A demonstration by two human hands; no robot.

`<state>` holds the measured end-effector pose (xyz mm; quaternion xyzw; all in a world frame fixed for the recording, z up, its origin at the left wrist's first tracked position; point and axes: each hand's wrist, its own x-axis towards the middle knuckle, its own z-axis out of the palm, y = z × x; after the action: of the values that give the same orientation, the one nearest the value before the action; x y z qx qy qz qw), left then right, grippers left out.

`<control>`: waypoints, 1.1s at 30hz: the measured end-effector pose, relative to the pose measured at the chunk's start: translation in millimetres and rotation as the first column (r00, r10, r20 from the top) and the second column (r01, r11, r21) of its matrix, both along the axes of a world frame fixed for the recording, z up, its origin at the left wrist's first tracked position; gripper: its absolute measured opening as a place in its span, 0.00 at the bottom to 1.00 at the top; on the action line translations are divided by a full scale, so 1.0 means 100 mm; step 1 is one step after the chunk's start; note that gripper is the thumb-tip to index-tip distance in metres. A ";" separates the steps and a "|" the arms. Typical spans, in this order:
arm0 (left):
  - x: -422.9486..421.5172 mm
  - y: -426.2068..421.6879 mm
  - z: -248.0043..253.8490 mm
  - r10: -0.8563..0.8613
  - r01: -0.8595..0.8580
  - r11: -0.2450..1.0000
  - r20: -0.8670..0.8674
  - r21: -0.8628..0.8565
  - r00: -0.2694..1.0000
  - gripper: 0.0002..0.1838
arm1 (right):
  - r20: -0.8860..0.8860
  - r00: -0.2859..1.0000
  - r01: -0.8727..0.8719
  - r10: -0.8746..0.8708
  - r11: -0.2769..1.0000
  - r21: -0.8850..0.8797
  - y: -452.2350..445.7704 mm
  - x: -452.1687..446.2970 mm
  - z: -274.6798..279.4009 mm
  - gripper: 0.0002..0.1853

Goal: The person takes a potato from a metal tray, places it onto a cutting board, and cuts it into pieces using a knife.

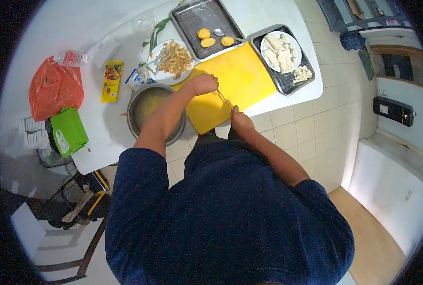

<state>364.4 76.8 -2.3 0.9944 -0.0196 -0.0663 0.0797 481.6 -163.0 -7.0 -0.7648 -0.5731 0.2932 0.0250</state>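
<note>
My left hand (pixel 206 84) is closed above the yellow cutting board (pixel 240 78), its fingertips at one end of a thin, narrow utensil (pixel 225 99). Whether they also pinch something small is hidden. My right hand (pixel 241 118) wraps round the utensil's near end, by the board's front edge. Seen almost edge-on, the utensil looks like a slim knife, but its kind is not certain. Under my left forearm stands a metal pot (pixel 132 114) with yellowish contents. Beyond the board, a dark baking tray (pixel 192 23) carries several yellow potato-like pieces (pixel 207 42) and a spoon (pixel 218 32).
A plate (pixel 157 51) of brown-yellow scraps and a looped metal tool (pixel 160 61) sits behind the pot. To the right, another tray (pixel 290 88) bears a plate of pale folded pieces (pixel 282 54). Left are a yellow packet (pixel 112 81), red bag (pixel 55 90), green bag (pixel 69 132) and bottle (pixel 73 58).
</note>
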 end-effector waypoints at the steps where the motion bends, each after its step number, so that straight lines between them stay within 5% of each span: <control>1: -0.01 -0.01 -0.02 0.005 -0.005 1.000 0.006 -0.004 1.000 0.06 | 0.006 1.000 0.006 -0.006 1.000 0.025 -0.01 0.00 -0.05 0.09; 26: 0.03 -0.04 -0.29 0.081 -0.081 0.997 -0.003 0.012 0.997 0.07 | -0.086 0.991 0.101 -0.101 0.995 -0.009 0.15 0.00 -0.22 0.08; 33: 0.21 0.04 -0.14 0.185 -0.183 0.983 -0.127 0.028 0.975 0.07 | -0.305 0.938 0.145 -0.163 0.986 -0.079 0.25 0.21 -0.11 0.19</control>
<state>385.0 81.2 -16.5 0.9862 0.0781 -0.1229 0.0787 502.2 -137.7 -17.9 -0.7521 -0.4922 0.4225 0.1166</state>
